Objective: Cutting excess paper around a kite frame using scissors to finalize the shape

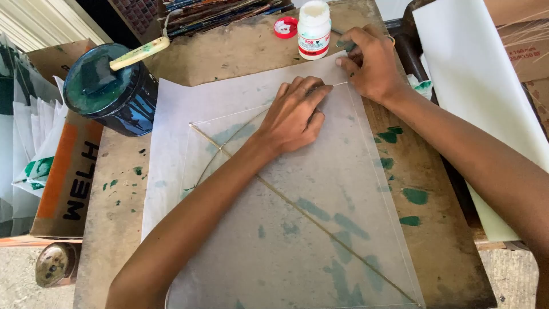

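Observation:
A translucent paper kite (320,217) with thin stick spars lies flat on a paint-stained wooden board (440,240). My left hand (293,114) presses palm-down on the kite near its top corner, fingers stretched toward that corner. My right hand (369,60) pinches the kite's top corner edge, fingers closed on the paper just beside a white glue bottle (314,28). A straight spar (309,217) runs diagonally across the kite from upper left to lower right.
A dark paint tin (111,91) with a brush handle stands at the upper left. The glue's red cap (285,27) lies behind the bottle. White sheets (474,86) lie at right, cardboard boxes and paper stacks at left.

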